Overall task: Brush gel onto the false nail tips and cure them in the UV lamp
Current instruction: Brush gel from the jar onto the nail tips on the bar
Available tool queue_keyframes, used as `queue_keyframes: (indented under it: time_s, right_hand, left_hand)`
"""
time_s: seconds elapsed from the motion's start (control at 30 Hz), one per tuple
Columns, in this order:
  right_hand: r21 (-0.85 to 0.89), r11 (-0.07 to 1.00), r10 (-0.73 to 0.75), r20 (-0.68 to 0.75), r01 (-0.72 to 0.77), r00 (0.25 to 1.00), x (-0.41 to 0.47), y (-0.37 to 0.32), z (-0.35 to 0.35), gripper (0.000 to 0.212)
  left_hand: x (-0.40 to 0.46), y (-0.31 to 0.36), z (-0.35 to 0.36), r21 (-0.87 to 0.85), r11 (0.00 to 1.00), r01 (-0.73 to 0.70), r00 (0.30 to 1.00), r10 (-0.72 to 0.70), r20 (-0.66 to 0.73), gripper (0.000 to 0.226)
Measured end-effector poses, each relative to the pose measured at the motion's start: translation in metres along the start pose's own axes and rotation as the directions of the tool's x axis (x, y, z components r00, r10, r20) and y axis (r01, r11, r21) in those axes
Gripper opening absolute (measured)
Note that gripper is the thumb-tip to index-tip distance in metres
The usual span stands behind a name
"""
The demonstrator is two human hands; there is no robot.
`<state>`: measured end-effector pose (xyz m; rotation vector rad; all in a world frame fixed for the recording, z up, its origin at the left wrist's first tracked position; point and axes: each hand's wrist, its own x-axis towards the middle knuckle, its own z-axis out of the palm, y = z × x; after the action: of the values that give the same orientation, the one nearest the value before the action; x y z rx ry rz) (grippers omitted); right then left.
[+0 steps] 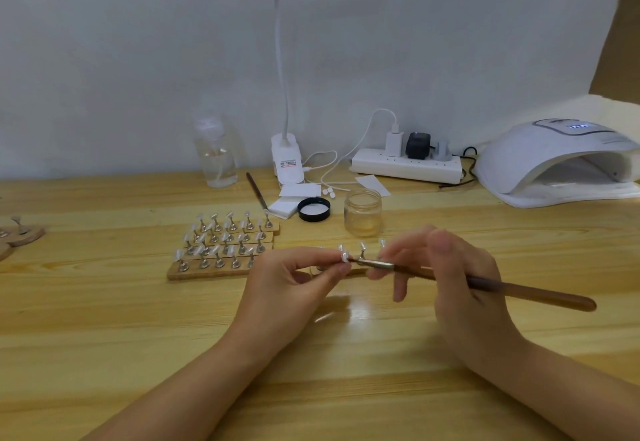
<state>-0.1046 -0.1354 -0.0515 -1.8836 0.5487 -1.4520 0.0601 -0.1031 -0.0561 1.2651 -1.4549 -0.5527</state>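
Head view: left hand (294, 281) pinches a small clear nail tip (344, 255) between thumb and fingertips, held above the wooden table (104, 319), just in front of a wooden holder strip that is mostly hidden behind both hands. Right hand (460, 288) grips a brush (502, 288) near its metal ferrule, fingers curled round it, brown handle running out to the right; brush head touches the held tip. Two more tips on stands (372, 246) stick up just behind the brush. Left of the hands: wooden strips carrying rows of metal stands with nail tips (221, 244), resting on the table, apart from the hands. Behind those: open glass jar (363, 212) with a pale layer at the bottom, its black lid (314, 209) lying upturned just beside it, white pads (289, 203) next to the lid, a second brush (257, 191) lying near them. UV lamp (554, 160) sits at the far right of the table, opening facing the camera, display lit, well apart from the hands; interior contents can't be made out. Against the wall: power strip (407, 165) with plugs, white gooseneck lamp base (286, 160), clear bottle (215, 153). More stands at the far left edge (20, 231).
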Motion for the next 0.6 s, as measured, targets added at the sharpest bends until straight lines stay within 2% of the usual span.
queue_keyframes:
  time_s: [0.1, 0.13, 0.2, 0.3, 0.4, 0.6]
  right_hand:
    - [0.022, 0.998, 0.053, -0.032, -0.052, 0.998, 0.0012, -0.0004, -0.0030, 0.065]
    - [0.007, 0.999, 0.043, -0.039, -0.043, 0.998, 0.0014, 0.0000, -0.0037, 0.061]
    - [-0.077, 0.997, 0.000, -0.043, -0.004, 0.999, 0.0030, 0.0015, -0.0042, 0.040]
    - [-0.273, 0.960, -0.056, 0.050, 0.068, 0.997, 0.0050, 0.0027, -0.0021, 0.015]
    - [-0.309, 0.943, -0.088, 0.111, 0.119, 0.990, 0.0041, 0.0039, -0.0004, 0.020]
    - [-0.304, 0.939, -0.127, 0.121, 0.159, 0.984, 0.0049, 0.0071, -0.0015, 0.020]
  left_hand:
    - [0.0001, 0.0006, 0.0004, -0.016, 1.000, -0.015, 1.000, 0.015, 0.002, 0.015]
    - [0.0000, 0.0007, 0.0009, -0.016, 0.999, -0.028, 1.000, 0.029, 0.002, 0.015]
    - [-0.0011, 0.0019, 0.0018, -0.019, 0.997, -0.073, 0.997, 0.073, 0.007, 0.013]
    - [-0.0020, 0.0025, 0.0019, -0.007, 0.986, -0.167, 0.986, 0.167, 0.028, 0.018]
    - [-0.0018, 0.0017, 0.0005, 0.002, 0.977, -0.213, 0.975, 0.212, 0.062, 0.022]
    - [-0.0029, 0.0034, 0.0009, 0.004, 0.971, -0.237, 0.967, 0.236, 0.092, 0.018]
